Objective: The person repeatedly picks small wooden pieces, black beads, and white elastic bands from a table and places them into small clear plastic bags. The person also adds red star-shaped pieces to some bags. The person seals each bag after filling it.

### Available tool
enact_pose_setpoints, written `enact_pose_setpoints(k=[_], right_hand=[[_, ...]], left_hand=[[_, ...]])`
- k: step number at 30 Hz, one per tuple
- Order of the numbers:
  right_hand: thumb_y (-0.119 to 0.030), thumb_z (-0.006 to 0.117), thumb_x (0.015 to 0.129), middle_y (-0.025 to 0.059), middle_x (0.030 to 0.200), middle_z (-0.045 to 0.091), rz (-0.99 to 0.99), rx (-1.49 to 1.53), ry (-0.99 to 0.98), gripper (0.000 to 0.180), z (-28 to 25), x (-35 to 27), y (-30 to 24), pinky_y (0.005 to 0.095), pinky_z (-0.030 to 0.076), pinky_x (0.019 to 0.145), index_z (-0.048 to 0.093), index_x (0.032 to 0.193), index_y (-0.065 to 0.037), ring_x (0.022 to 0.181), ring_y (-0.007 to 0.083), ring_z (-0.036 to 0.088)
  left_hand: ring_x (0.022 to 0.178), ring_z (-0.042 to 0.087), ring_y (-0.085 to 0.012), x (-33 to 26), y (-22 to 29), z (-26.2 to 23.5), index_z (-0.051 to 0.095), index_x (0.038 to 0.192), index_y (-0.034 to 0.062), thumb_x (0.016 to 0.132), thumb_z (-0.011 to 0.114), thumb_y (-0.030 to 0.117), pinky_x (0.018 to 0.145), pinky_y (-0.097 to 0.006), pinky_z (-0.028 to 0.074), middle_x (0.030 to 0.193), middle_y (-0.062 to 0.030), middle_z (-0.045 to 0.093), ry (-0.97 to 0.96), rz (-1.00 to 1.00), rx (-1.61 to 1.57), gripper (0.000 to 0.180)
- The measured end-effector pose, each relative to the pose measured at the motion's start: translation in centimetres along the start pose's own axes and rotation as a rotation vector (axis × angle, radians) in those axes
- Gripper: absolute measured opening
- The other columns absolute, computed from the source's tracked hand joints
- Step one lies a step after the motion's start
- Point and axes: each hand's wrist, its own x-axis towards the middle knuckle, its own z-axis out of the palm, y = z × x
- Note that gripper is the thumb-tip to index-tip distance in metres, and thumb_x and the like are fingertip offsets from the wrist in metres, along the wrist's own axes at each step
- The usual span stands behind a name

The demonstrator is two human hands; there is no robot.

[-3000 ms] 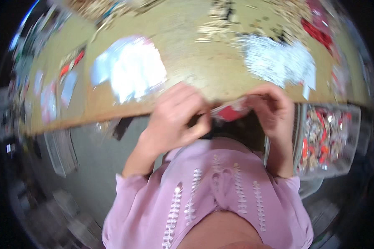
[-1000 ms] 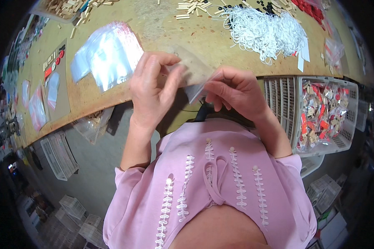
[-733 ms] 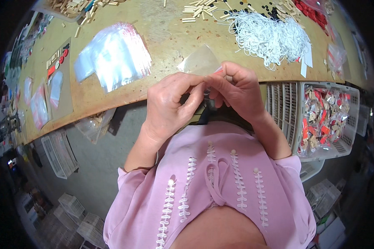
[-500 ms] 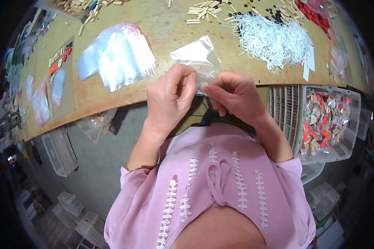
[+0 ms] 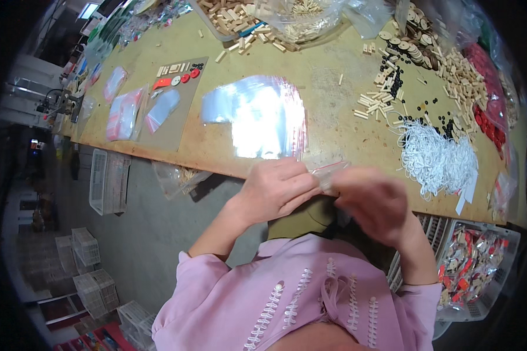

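My left hand (image 5: 280, 190) is closed on the edge of a small clear zip bag (image 5: 332, 168) with a red strip, held at the table's front edge. Against the other side of that bag is my right hand (image 5: 372, 202), its fingers smeared by motion. What lies inside the bag is hidden. Just beyond my left hand, a fanned stack of clear zip bags (image 5: 260, 120) rests on the table, shining under the light. A heap of white cords (image 5: 436, 161) lies to the right of both hands.
Wooden sticks (image 5: 376, 106), black beads (image 5: 394, 79) and red pieces (image 5: 489, 127) cover the far right of the table. A board with sample parts (image 5: 175, 105) lies left of the stack. Below the table at right stands a crate of filled bags (image 5: 477, 266); another white crate (image 5: 108, 181) stands left.
The view has swung left and up, so the table's far side shows more. Both hands stay at the small bag; the right one is now blurred by quick motion.
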Motion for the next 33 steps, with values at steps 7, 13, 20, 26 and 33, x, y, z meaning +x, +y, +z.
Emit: enact_pose_setpoints(k=[7, 13, 20, 26, 33], right_hand=[[-0.008, 0.065, 0.085, 0.0096, 0.091, 0.065, -0.035, -0.154, -0.449, 0.015, -1.5, 4.5, 2.1, 0.037, 0.054, 0.07, 0.067, 0.099, -0.008, 0.082, 0.0299, 0.066], [-0.002, 0.067, 0.087, 0.0137, 0.09, 0.065, 0.024, 0.106, -0.259, 0.016, 0.0, 6.9, 6.8, 0.0384, 0.052, 0.076, 0.071, 0.103, -0.001, 0.085, 0.0321, 0.065], [-0.002, 0.065, 0.09, 0.0129, 0.091, 0.066, -0.006, 0.214, -0.236, 0.011, -1.4, 5.6, 9.9, 0.0381, 0.051, 0.077, 0.069, 0.1, -0.001, 0.087, 0.0307, 0.064], [-0.002, 0.065, 0.09, 0.0123, 0.089, 0.063, -0.043, 0.113, -0.128, 0.008, -3.1, 5.9, 10.1, 0.0382, 0.05, 0.076, 0.067, 0.098, -0.002, 0.086, 0.0303, 0.062], [-0.002, 0.063, 0.091, 0.0144, 0.101, 0.062, 0.005, 0.063, -0.094, 0.009, -3.4, 5.9, 10.7, 0.0391, 0.051, 0.078, 0.062, 0.099, 0.001, 0.09, 0.0327, 0.063]], left_hand=[[0.075, 0.066, -0.0197, 1.5, -2.5, -4.8, 0.071, 0.098, 0.0044, 0.089, 0.074, 0.013, 0.065, -0.032, 0.052, 0.085, -0.0071, 0.068, -0.053, -0.206, -0.199, 0.013], [0.086, 0.07, -0.0192, 6.6, -19.1, -5.8, 0.067, 0.114, 0.0021, 0.094, 0.073, 0.027, 0.074, -0.032, 0.055, 0.098, -0.0105, 0.073, 0.301, -0.576, 0.197, 0.032], [0.088, 0.073, -0.0268, 8.6, -30.2, -4.9, 0.064, 0.109, 0.004, 0.091, 0.075, 0.032, 0.079, -0.038, 0.055, 0.096, -0.0144, 0.074, 0.217, -0.783, 0.556, 0.035], [0.081, 0.072, -0.0283, 7.5, -29.7, -4.7, 0.068, 0.104, 0.007, 0.089, 0.076, 0.024, 0.074, -0.04, 0.055, 0.09, -0.013, 0.074, 0.218, -0.678, 0.502, 0.024], [0.08, 0.066, -0.012, 8.9, -24.9, -4.9, 0.068, 0.107, 0.0045, 0.094, 0.073, 0.014, 0.073, -0.026, 0.052, 0.088, -0.0015, 0.07, 0.315, -0.782, -0.401, 0.016]])
